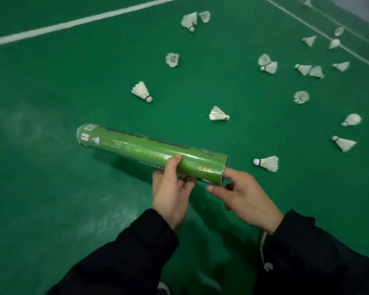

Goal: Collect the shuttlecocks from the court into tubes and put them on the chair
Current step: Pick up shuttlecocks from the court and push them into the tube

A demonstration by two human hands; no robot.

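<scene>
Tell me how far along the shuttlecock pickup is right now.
Early. Done: nothing visibly. In hand: the left hand grips the green tube; the right hand has fingers at its open end, contents hidden. Left: many shuttlecocks on the court, the nearest shuttlecock beside the opening. No chair in view.

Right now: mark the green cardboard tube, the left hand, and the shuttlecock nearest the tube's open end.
green cardboard tube (145,149), head view, mid-body
left hand (170,188), head view, back
white feather shuttlecock (268,163), head view, feather skirt

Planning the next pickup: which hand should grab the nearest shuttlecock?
Probably the right hand: it only touches the tube end, beside the shuttlecock. The left hand grips the tube.
</scene>
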